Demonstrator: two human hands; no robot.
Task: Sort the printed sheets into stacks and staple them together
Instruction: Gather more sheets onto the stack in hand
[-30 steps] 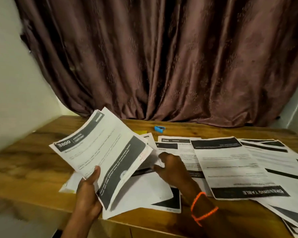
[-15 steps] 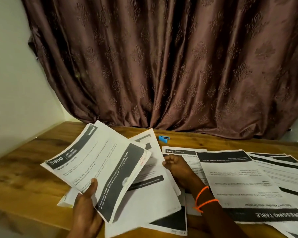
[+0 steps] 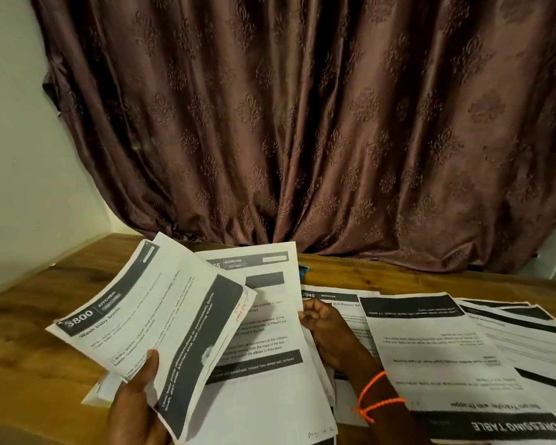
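My left hand (image 3: 135,403) grips a small stack of printed sheets (image 3: 148,319) headed "3800 Kitchen", tilted up above the table's near left. My right hand (image 3: 328,332) pinches the right edge of a "Bedroom" sheet (image 3: 264,342) and holds it raised beside that stack. More printed sheets (image 3: 437,354) lie spread flat on the wooden table (image 3: 29,316) to the right, one headed "Dressing Table" upside down. A blue stapler (image 3: 303,270) peeks out behind the lifted sheet, mostly hidden.
A brown patterned curtain (image 3: 302,123) hangs behind the table. A white wall (image 3: 20,155) bounds the left side. Bare wood shows at the table's left and along the back right edge.
My right hand has picked the Bedroom sheet up off the table and raised it toward the stack in my left hand. The camera has tilted upward.
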